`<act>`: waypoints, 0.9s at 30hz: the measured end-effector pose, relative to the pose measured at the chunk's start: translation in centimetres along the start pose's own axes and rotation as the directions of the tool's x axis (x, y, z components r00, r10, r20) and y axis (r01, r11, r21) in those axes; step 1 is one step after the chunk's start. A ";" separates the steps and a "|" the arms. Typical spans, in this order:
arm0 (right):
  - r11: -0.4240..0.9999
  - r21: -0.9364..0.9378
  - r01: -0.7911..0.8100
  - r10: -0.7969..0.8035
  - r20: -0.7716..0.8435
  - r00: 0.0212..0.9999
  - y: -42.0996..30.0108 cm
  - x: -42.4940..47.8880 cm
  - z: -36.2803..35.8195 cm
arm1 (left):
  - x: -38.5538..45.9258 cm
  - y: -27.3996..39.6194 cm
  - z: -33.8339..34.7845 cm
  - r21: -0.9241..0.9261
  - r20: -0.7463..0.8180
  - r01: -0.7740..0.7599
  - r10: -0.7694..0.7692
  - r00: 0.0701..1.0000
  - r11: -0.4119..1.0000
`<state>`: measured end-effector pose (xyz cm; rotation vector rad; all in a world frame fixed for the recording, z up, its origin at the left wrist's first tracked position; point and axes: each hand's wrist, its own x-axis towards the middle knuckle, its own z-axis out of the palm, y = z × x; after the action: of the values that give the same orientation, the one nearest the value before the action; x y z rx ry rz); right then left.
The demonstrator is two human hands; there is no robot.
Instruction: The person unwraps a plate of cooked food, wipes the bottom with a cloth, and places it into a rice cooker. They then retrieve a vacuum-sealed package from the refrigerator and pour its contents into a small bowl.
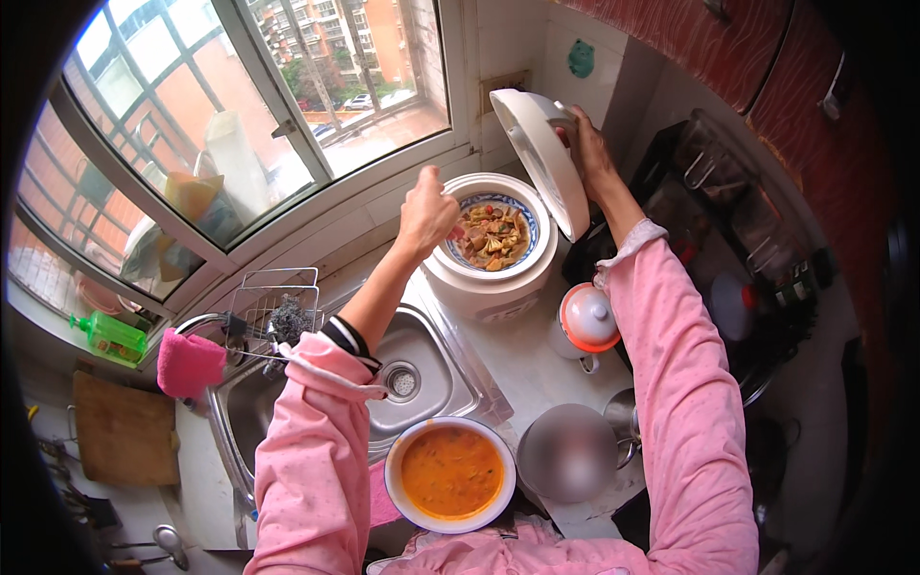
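Note:
A white rice cooker (pixel 489 291) stands on the counter by the window. Inside it sits a blue-and-white patterned bowl (pixel 533 228) of cooked food (pixel 492 241) with vegetable pieces. My right hand (pixel 595 154) grips the handle of the cooker's white lid (pixel 543 162), which is held up on edge at the right of the opening. At the left rim of the cooker is my left hand (pixel 431 212), its fingers bent down toward the bowl. Its fingertips are partly hidden, so any hold on the bowl is unclear.
A white bowl of orange soup (pixel 451 474) stands close before me. Left of the cooker is a steel sink (pixel 424 352) with a wire rack (pixel 277 287) and pink cloth (pixel 190 363). An orange-rimmed lidded mug (pixel 589 320) and blurred round object (pixel 568 453) are at the right.

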<state>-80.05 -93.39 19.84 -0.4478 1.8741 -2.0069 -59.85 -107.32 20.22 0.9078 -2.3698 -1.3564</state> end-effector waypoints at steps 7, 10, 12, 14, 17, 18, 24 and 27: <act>0.721 -0.620 0.310 -0.292 0.133 0.947 1.5 -2.3 6.1 | -3.4 -4.2 -1.6 -0.158 -0.455 -0.380 0.274 0.847 0.911; 0.464 -0.791 0.398 -0.382 0.226 0.896 2.7 -4.7 9.1 | -5.8 -5.7 -1.4 -0.158 -0.428 -0.351 0.257 0.867 0.923; 0.403 -0.805 0.436 -0.423 0.259 0.868 4.4 -5.1 10.2 | -7.1 -7.0 -1.0 -0.128 -0.399 -0.319 0.246 0.883 0.939; 0.364 -0.808 0.463 -0.447 0.284 0.848 5.5 -5.5 11.1 | -8.2 -8.2 -0.7 -0.074 -0.357 -0.303 0.258 0.898 0.950; 0.310 -0.815 0.490 -0.463 0.320 0.826 7.1 -5.5 11.4 | -9.4 -9.2 -0.1 0.025 -0.278 -0.266 0.262 0.924 0.964; 0.297 -0.809 0.506 -0.482 0.331 0.811 7.7 -5.2 11.4 | -9.5 -9.2 0.1 0.071 -0.255 -0.265 0.274 0.927 0.962; 0.218 -0.806 0.551 -0.624 0.319 0.713 9.7 -4.7 11.7 | -9.2 -9.7 1.1 0.124 -0.149 -0.313 0.329 0.932 0.942; 0.183 -0.842 0.508 -0.600 0.314 0.736 9.4 -4.8 12.0 | -9.0 -10.0 2.1 0.121 -0.159 -0.319 0.335 0.929 0.940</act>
<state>-69.85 -102.32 11.36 -1.5733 3.0929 -0.9881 -50.07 -103.86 11.40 0.5898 -2.3315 -1.0012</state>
